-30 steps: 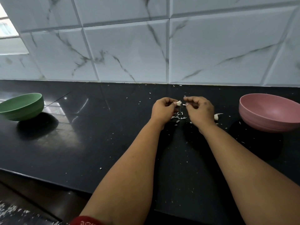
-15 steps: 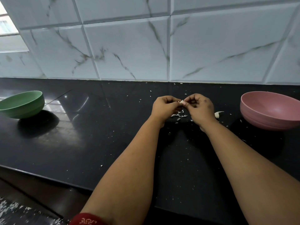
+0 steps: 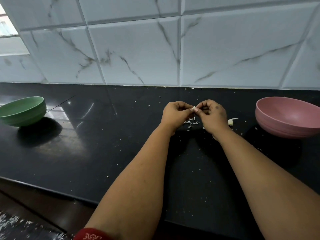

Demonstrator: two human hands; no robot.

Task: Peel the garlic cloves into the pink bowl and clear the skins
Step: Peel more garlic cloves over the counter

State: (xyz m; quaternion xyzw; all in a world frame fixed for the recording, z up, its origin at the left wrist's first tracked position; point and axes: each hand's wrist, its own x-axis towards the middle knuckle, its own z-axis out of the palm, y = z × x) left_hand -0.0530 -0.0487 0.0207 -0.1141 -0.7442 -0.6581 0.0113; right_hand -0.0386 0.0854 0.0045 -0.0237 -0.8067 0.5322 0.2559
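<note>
The garlic clove [image 3: 194, 108] sat just right of the frame's centre, pinched between my two hands above the black counter [image 3: 103, 144]. Only a small pale tip of it showed between the fingertips, so I could not tell its long axis or which way it pointed. My left hand [image 3: 176, 114] had its fingers curled in and gripped the clove from the left; my right hand [image 3: 212, 115] was curled the same way, thumb and forefinger pinching the clove from the right, so the two hands met at the fingertips.

Directly below the hands lay a small scatter of skins [image 3: 191, 122] on the counter, with finer flecks spread toward the lower part of the frame. Just right of my right wrist lay a second clove [image 3: 231, 121], its long axis running roughly left to right with its thin tail pointing right, toward the pink bowl [image 3: 284, 125]. That bowl stood upright at the right edge of the frame, near this clove but apart from it.

At the far left edge stood a green bowl [image 3: 26, 116], well apart from everything else. White marble-veined tiles [image 3: 138, 54] filled the upper frame. A red cuff [image 3: 90, 235] with pale stitching showed at the bottom edge; I could read no writing on it.
</note>
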